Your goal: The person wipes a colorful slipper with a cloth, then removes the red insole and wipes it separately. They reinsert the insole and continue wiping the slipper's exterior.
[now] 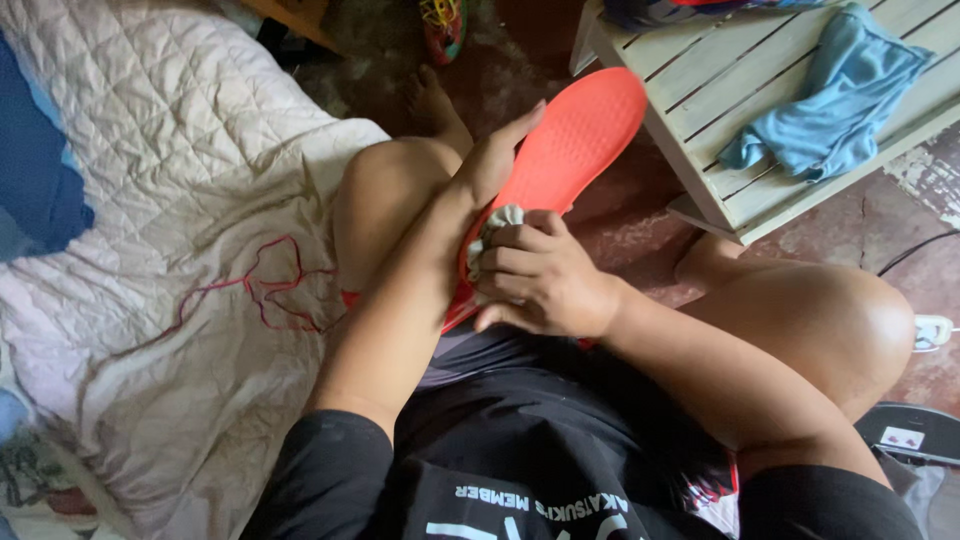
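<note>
A bright orange-red shoe (570, 150) is held sole-up over my lap, its toe pointing away toward the wooden table. My left hand (495, 155) grips the shoe along its left edge, thumb and fingers wrapped on the side. My right hand (535, 275) is closed around a small bunched pale cloth (497, 222) and presses it against the heel end of the sole. The upper of the shoe is hidden beneath the sole and my hands.
A white slatted wooden table (720, 90) stands at the upper right with a light blue cloth (835, 95) on it. A quilted white bedcover (170, 250) lies to my left. My bare knees flank the shoe; a dark device (915, 432) sits at lower right.
</note>
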